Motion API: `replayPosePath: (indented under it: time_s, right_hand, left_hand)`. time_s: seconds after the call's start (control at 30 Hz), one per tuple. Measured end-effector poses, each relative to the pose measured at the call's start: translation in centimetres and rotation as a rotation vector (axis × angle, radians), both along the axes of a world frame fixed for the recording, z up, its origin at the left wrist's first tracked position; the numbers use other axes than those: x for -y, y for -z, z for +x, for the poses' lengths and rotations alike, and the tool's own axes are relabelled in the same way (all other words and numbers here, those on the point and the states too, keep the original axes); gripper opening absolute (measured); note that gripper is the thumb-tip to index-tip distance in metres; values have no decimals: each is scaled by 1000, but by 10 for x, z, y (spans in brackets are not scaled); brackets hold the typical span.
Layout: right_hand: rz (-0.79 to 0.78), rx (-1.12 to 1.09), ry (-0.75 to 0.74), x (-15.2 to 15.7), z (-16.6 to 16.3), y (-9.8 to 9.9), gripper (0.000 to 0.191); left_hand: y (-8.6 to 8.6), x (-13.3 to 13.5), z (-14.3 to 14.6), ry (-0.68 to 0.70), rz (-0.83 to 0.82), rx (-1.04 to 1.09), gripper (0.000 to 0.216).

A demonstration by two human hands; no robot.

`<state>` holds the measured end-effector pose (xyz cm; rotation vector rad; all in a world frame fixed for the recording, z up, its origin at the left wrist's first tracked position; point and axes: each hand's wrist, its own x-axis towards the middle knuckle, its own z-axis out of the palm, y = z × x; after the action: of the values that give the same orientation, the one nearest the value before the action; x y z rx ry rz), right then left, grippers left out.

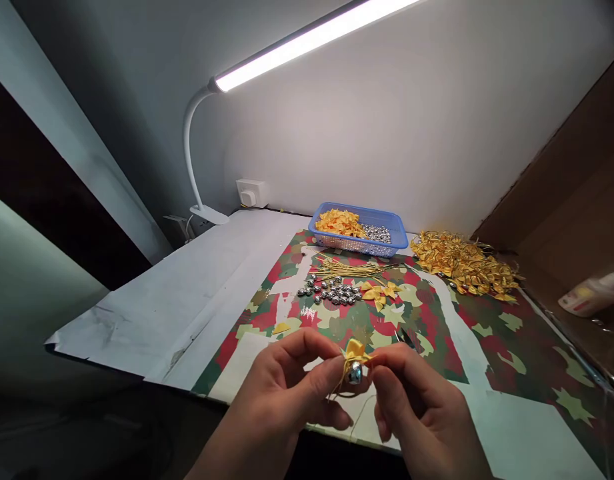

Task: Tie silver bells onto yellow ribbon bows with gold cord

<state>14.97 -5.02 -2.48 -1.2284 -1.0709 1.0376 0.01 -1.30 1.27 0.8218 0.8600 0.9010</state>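
Note:
Both hands meet near the table's front edge over a small ornament (355,363): a yellow ribbon bow on top of a silver bell with thin gold cord trailing below. My left hand (281,393) pinches it from the left with thumb and fingers. My right hand (419,400) pinches it from the right. Beyond them on the patterned mat (437,333) lie loose silver bells (331,291), a few yellow bows (379,292) and a bundle of gold cords (354,269).
A blue basket (359,230) holding yellow bows and silver bells stands at the back. A heap of finished gold ornaments (464,263) lies to its right. A white clamp lamp (197,153) and a wall socket (251,193) are at the back left; a brown board (571,187) walls the right side.

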Motion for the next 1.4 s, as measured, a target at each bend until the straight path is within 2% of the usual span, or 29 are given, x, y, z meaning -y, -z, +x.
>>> replayPosePath:
  time_s: [0.1, 0.23, 0.3, 0.47, 0.6, 0.67, 0.83, 0.93, 1.03, 1.1, 1.17, 1.23, 1.4]
  right_hand:
    - [16, -80, 4, 4, -6, 13, 35]
    - [238, 48, 273, 11, -15, 24, 7]
    - [344, 127, 331, 11, -17, 25, 8]
    - [302, 186, 111, 5, -24, 27, 11]
    - [293, 83, 120, 6, -23, 27, 14]
    - [265, 83, 139, 7, -17, 24, 15]
    - [292, 224, 182, 9, -5, 16, 15]
    - [261, 252, 114, 7, -9, 21, 12]
    - [176, 196, 19, 3, -20, 33, 6]
    - [148, 104, -21, 1, -23, 40, 20]
    - [174, 72, 1, 0, -22, 43, 21]
    - [249, 165, 74, 1, -15, 40, 14]
    - [560, 699, 208, -2, 10, 22, 20]
  left_hand:
    - [5, -3, -3, -14, -88, 58, 16]
    - [13, -4, -3, -78, -104, 20, 14]
    - [15, -3, -2, -85, -59, -13, 13]
    - [13, 0, 5, -101, 59, -92, 10]
    - [12, 3, 9, -260, 144, -207, 9]
    - [12, 4, 9, -285, 183, -269, 10]
    - [15, 5, 6, -275, 208, -312, 11]
    - [21, 4, 4, -199, 214, -230, 8]
    - [25, 2, 2, -129, 212, -160, 5]
    - [27, 0, 1, -145, 234, -175, 3]
    - [28, -1, -1, -198, 283, -235, 3]
    - [29, -3, -5, -222, 336, -290, 3]
    - [28, -2, -12, -120, 389, -340, 4]
